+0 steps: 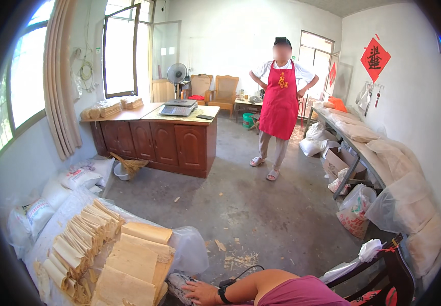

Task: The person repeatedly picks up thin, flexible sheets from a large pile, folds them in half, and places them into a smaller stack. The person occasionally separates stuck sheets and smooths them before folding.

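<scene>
My right hand (201, 292) lies at the lower edge with its fingers spread over a grey-and-white patterned surface (178, 286), perhaps cloth over my knee. A dark band circles the wrist, and a purple sleeve (302, 292) covers the upper arm. The hand is open, and I see nothing held in it. Just left of it lies a stack of flat, thin, pale-yellow sheets (131, 262). Beyond that stands a row of folded sheets (80, 239) on a plastic-covered surface (80, 196). My left hand is out of view.
A person in a red apron (280, 99) stands ahead, hands at the hips. A wooden cabinet (190, 148) bears a scale (176, 109). A long table (356, 148) with wrapped goods runs along the right wall. A dark chair back (396, 265) rises at lower right. Scraps (241, 260) litter the floor.
</scene>
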`<state>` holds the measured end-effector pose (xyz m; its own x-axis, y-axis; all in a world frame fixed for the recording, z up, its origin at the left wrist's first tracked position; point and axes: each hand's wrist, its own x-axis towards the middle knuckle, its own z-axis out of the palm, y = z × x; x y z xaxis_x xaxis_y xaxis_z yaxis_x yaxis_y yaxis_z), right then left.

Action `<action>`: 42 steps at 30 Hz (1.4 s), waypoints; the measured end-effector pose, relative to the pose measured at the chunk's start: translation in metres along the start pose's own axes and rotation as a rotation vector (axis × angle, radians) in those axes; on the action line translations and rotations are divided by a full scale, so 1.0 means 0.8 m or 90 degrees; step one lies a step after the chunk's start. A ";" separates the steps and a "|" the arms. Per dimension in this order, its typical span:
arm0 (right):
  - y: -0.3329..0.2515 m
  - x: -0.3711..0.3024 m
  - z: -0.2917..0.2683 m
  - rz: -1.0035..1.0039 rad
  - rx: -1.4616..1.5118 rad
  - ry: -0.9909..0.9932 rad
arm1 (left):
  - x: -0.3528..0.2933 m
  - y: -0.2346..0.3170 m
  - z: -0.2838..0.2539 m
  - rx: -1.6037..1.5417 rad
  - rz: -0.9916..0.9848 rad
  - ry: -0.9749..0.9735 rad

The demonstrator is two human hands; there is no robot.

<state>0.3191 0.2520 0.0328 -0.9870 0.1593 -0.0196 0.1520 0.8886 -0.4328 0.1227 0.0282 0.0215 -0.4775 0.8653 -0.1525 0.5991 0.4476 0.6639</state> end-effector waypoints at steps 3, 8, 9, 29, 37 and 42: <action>-0.001 -0.004 -0.002 -0.021 0.018 0.037 | 0.004 -0.001 0.000 -0.003 -0.005 -0.003; 0.001 -0.005 0.000 -0.012 0.044 0.049 | 0.010 -0.004 0.003 -0.006 -0.012 -0.010; 0.002 -0.005 0.001 -0.011 0.049 0.050 | 0.011 -0.003 0.002 -0.009 -0.013 -0.011; 0.003 0.000 0.005 0.002 0.057 0.029 | 0.019 -0.008 0.009 -0.021 -0.037 -0.022; 0.015 0.002 0.022 -0.020 0.025 0.043 | 0.024 -0.010 0.009 -0.022 -0.042 -0.025; 0.004 -0.004 0.005 -0.021 0.044 0.064 | 0.026 -0.010 0.011 -0.024 -0.047 -0.031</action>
<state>0.3223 0.2523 0.0279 -0.9808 0.1760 0.0845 0.1123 0.8629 -0.4928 0.1138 0.0445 0.0062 -0.4867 0.8408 -0.2370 0.5389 0.5025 0.6761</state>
